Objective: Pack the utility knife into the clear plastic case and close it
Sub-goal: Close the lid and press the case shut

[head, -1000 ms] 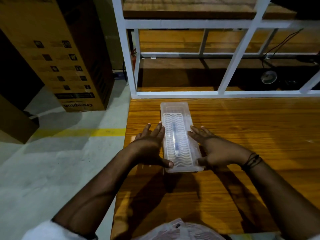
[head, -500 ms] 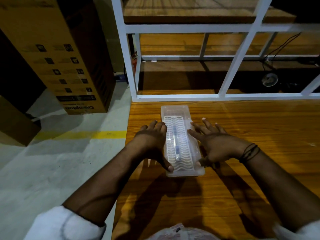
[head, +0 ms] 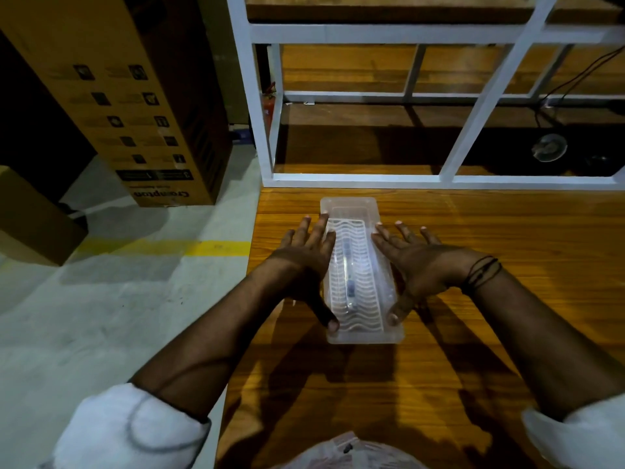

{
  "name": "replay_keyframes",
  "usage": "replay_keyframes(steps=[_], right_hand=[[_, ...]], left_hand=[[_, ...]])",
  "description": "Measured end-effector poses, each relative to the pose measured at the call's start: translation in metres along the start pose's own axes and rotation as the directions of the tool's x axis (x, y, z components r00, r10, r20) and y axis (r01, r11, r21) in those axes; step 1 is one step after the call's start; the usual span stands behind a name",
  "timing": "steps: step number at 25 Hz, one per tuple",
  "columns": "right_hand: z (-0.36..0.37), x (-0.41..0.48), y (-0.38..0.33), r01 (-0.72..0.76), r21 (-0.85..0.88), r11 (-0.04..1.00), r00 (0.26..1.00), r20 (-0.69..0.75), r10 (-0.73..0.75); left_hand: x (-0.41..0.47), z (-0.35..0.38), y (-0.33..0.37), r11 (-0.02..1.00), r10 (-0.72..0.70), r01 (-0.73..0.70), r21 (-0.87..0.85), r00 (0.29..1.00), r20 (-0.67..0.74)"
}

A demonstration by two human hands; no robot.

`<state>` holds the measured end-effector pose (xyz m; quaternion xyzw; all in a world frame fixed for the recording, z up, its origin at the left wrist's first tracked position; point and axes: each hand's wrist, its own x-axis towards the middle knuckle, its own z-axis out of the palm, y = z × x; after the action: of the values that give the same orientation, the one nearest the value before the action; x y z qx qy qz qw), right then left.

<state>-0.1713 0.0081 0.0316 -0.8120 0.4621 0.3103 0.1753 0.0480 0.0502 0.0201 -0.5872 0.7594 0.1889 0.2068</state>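
Note:
A clear plastic case lies lengthwise on the wooden table, its ribbed lid down. Through the lid I see the utility knife lying along the case's middle. My left hand rests flat along the case's left side, fingers spread, thumb pressing on the near left corner. My right hand lies flat along the right side, thumb on the near right corner. Both hands touch the case without wrapping around it.
A white metal frame with wooden shelves stands right behind the case. The table's left edge runs beside my left hand, with concrete floor below. A tall cardboard box stands on the floor at left. A plastic bag sits at the near edge.
The fingers of both hands have stretched out flatter and farther forward along the case's sides. The thumbs stay on the near corners. The case has not shifted on the table.

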Motion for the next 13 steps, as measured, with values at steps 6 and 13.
replay_keyframes(steps=[6,13], right_hand=[[-0.003,0.001,-0.002,0.015,-0.004,1.000,1.000,0.014,-0.015],[0.003,0.002,0.000,0.012,0.034,0.999,0.999,-0.052,-0.010]], left_hand=[[0.010,-0.011,0.018,0.980,-0.080,0.074,0.183,0.996,0.026],[0.000,-0.016,0.022,0.982,-0.114,0.098,0.161,0.989,0.092]])
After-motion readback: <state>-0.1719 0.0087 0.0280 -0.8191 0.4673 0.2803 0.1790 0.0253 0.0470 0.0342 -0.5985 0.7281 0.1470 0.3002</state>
